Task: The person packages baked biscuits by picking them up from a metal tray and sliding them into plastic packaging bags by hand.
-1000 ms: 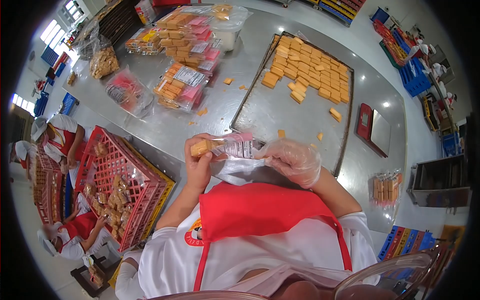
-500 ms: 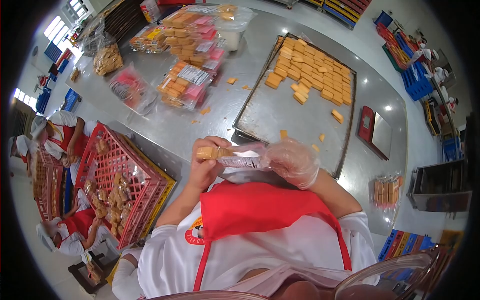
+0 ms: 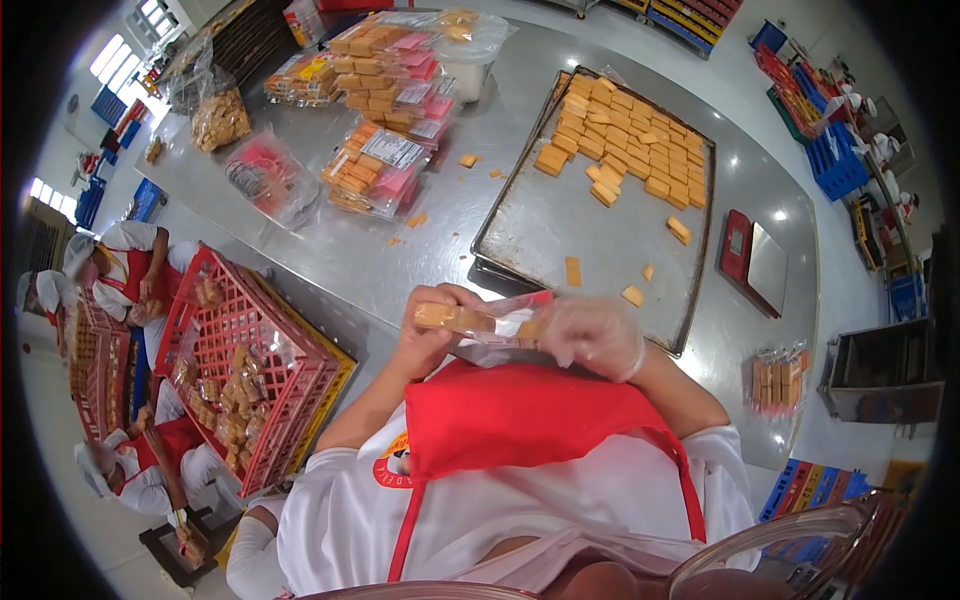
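Observation:
My bare left hand (image 3: 432, 325) is closed around the filled end of a clear plastic bag (image 3: 495, 308) with tan rectangular biscuits (image 3: 455, 318) inside. The bag lies sideways in front of my red apron. My right hand (image 3: 595, 335), in a clear plastic glove, is closed at the bag's other end. A tan biscuit (image 3: 530, 328) shows at its fingertips; how far it sits inside the bag is hard to make out. Just beyond my hands is a dark baking tray (image 3: 540, 235) with rows of biscuits (image 3: 635, 140) at its far side and a few loose pieces.
Stacked packs of biscuits (image 3: 375, 170) and flat labelled bags (image 3: 265, 180) lie on the steel table (image 3: 440, 250). A red scale (image 3: 750, 260) and another pack (image 3: 778, 382) are at right. Co-workers stand at left by a red crate (image 3: 275, 400) of bagged biscuits.
Both hands have shifted slightly right, and the bag has turned so its printed label shows less. A biscuit is now visible at my right fingertips. More of a piece on the tray shows.

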The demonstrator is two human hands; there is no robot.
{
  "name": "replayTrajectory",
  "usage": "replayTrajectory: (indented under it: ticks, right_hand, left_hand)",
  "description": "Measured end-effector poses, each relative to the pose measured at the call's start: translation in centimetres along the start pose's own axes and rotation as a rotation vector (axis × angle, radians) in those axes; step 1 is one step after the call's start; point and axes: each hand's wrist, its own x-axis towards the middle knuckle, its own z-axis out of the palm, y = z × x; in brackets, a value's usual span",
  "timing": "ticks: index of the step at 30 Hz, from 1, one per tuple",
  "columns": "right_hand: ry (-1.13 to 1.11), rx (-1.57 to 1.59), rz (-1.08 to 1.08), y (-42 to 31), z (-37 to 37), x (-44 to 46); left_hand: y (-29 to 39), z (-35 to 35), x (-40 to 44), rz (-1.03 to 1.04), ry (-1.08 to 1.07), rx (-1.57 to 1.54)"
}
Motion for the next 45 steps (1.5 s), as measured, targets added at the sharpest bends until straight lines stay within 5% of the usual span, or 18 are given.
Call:
replayTrajectory:
  ticks: [1,4,7,16,22,28,31,37,40,43,45]
  right_hand:
    - [-0.105,-0.211,-0.267,0.1,0.0,0.2]
    - [-0.318,-0.586,0.252,-0.6,0.2,-0.2]
    - [-0.410,-0.552,0.591,-2.2,0.2,0.7]
    - [-0.146,-0.048,0.207,-1.3,0.8,-0.6]
    - [-0.193,-0.221,0.133,0.7,0.6,-0.8]
    - [-0.058,-0.106,0.394,1.0,0.9,-0.8]
    - [0.156,0.627,0.711,1.6,1.1,-1.2]
    - [-0.044,0.305,0.542,1.7,0.6,-0.9]
    - [0.292,0.521,0.663,1.1,1.2,-0.2]
    - [0.288,0.670,0.721,1.3,1.3,0.4]
    - [0.293,0.863,0.803,1.9,1.1,0.4]
  left_hand:
    - [0.0,0.0,0.1,0.019,0.012,-0.078]
    - [0.4,-0.7,0.3,0.074,-0.129,0.140]
    - [0.2,-0.5,0.0,0.010,-0.246,0.282]
    - [-0.4,0.2,-0.1,-0.125,-0.191,0.189]
    - [-0.2,0.4,0.2,-0.154,-0.206,0.170]
    - [0.3,1.1,0.2,-0.377,-0.096,0.270]
    - [0.5,1.5,0.5,-0.388,-0.076,0.152]
    - [-0.5,1.1,1.4,-0.221,-0.172,0.279]
    - [-0.6,1.9,1.6,-0.115,-0.079,0.277]
    - [0.1,2.5,1.2,-0.435,0.156,0.280]
    - [0.0,1.9,1.1,-0.497,0.101,0.315]
